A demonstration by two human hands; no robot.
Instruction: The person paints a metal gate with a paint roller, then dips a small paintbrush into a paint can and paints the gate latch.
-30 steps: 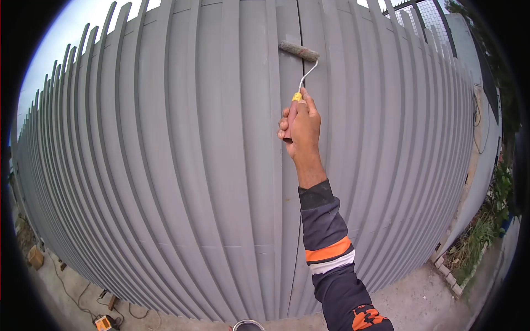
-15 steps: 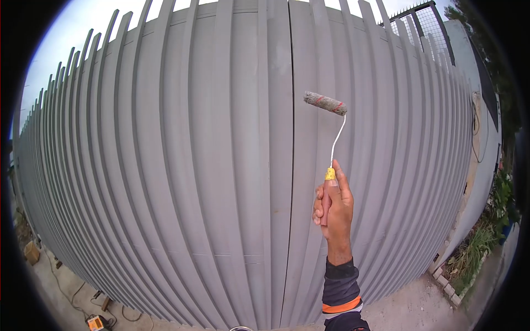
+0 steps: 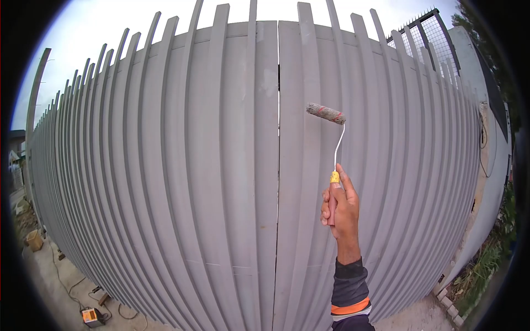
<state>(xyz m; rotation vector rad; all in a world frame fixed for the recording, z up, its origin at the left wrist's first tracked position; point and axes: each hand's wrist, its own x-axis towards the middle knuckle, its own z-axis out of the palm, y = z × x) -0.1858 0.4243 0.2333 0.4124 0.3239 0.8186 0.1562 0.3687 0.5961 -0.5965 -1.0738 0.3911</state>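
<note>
My right hand point(image 3: 343, 212) is wrapped round the reddish handle of a paint roller point(image 3: 326, 113), its forefinger stretched up beside the yellow collar. A thin white wire frame runs up from the handle to the grey, fuzzy roller sleeve with red marks. The sleeve is in front of the tall grey ribbed gate point(image 3: 232, 165), right of its narrow vertical gap; whether it touches the surface I cannot tell. Lighter patches show on the gate near the top of the gap. My left hand is out of view.
At the lower left are an orange and black machine point(image 3: 93, 316) with cables and a tan bucket point(image 3: 34, 240) on the ground. A light wall point(image 3: 486, 204) stands at the right, with plants point(image 3: 486, 270) and edging blocks point(image 3: 450, 306) beside it.
The roller has come away from the strip by the gap, moving down and right with my right hand. The view has tilted up, showing more sky and the gate's top; the pail at the bottom left the frame.
</note>
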